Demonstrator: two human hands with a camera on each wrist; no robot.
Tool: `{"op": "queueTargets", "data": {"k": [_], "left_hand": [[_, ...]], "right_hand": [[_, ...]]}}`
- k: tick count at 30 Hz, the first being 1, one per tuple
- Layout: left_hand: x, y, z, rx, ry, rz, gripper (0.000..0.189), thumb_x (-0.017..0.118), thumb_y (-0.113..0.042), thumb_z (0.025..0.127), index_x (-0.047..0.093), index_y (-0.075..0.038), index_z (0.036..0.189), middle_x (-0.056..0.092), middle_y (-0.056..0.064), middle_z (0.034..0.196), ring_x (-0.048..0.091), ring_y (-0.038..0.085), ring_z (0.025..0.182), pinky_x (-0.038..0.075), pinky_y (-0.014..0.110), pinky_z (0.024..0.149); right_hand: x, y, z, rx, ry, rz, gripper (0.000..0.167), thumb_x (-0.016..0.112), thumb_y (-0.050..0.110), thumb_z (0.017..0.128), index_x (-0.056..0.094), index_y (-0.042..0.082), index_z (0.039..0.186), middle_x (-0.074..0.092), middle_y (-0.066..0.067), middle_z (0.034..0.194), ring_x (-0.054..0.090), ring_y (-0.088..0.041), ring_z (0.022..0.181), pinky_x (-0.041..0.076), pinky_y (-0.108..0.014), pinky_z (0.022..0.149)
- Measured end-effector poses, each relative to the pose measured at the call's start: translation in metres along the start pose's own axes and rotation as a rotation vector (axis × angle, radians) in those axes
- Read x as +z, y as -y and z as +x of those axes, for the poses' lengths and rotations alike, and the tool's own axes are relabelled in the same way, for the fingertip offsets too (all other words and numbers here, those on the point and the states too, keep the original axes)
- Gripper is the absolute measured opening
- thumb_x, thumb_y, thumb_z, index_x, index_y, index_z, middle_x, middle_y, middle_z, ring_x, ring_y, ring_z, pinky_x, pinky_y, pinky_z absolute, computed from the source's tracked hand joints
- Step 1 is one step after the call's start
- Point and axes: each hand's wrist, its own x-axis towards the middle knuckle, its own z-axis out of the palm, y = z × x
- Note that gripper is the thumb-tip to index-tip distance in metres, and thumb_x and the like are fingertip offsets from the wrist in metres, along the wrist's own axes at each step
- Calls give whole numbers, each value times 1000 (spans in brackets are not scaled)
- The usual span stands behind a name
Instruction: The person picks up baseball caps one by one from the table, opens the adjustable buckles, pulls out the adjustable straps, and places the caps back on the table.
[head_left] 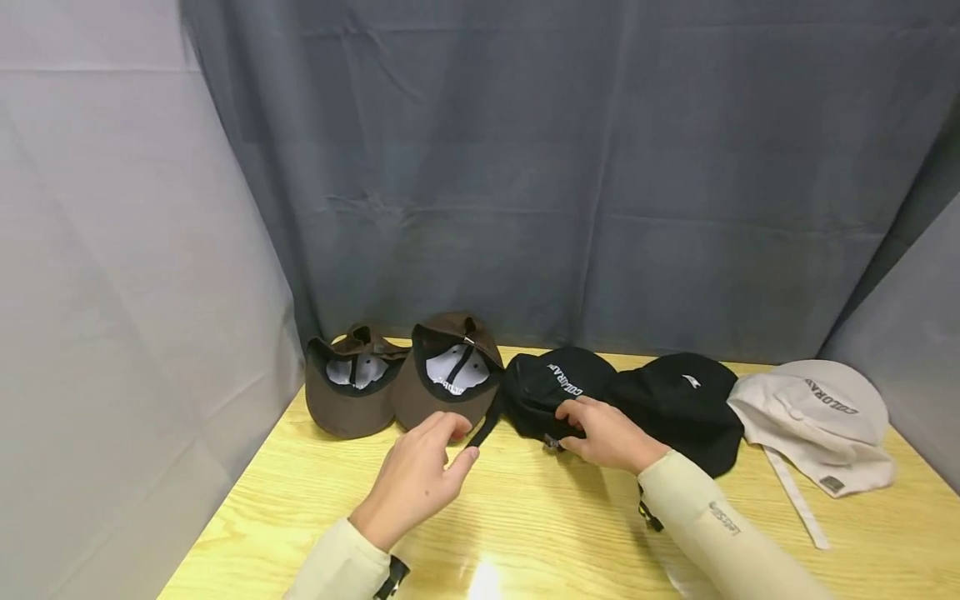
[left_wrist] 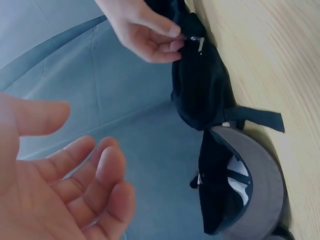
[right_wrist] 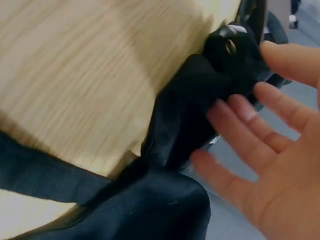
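Five caps, several of them soft and floppy, lie in a row along the back of the table. My right hand [head_left: 611, 433] is at the front edge of a black cap [head_left: 528, 379] with white lettering. In the right wrist view its fingers are spread over the dark cloth [right_wrist: 187, 100] and no pinch shows; whether the fingertips touch it is unclear. My left hand [head_left: 420, 471] hovers before an upturned brown cap [head_left: 416, 392], its fingers loosely bent and holding nothing. A black strap [left_wrist: 257, 119] sticks out from the black cap in the left wrist view.
Another upturned brown cap [head_left: 345, 412] lies at the left end. Right of the lettered cap are a plain black cap [head_left: 682, 417] with a small white logo and a beige cap [head_left: 825, 425] with a loose strap [head_left: 798, 500]. A grey curtain [head_left: 510, 183] hangs behind the wooden table [head_left: 300, 500].
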Motion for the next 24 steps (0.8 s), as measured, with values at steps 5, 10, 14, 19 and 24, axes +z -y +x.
{"op": "queueTargets", "data": {"k": [5,10,14,19,24], "left_hand": [[1,3,0,-11,20,14,19,69,-29,91,68,-18,106,70,-4,104,55,5,72,47,23,67],[1,5,2,6,36,21,17,68,-26,90,69,-16,104,70,-2,104,56,6,73,47,25,66],[0,5,2,-4,47,17,17,68,-27,91,69,-16,104,70,-2,104,57,7,74,48,25,67],[-2,7,4,-26,34,25,16,68,-27,91,69,-17,104,69,-3,103,63,11,79,49,26,68],[-4,10,4,-47,24,31,15,69,-26,91,70,-18,103,69,-4,101,62,9,78,49,25,67]], "right_hand": [[7,-9,1,59,47,-60,39,77,20,83,64,7,117,65,-12,110,64,-24,94,54,-44,86],[12,-13,-1,75,68,-93,31,77,20,82,68,8,109,62,-7,100,57,-17,81,53,-39,79],[12,-8,-4,54,102,-73,23,78,17,82,72,9,103,61,-5,97,53,-16,83,52,-38,79],[10,-2,-9,19,92,-33,22,77,17,82,73,11,103,66,-3,100,58,-19,91,53,-41,85],[9,-2,-14,-29,42,-8,25,75,16,84,72,11,108,67,-3,106,63,-21,98,54,-42,88]]}}
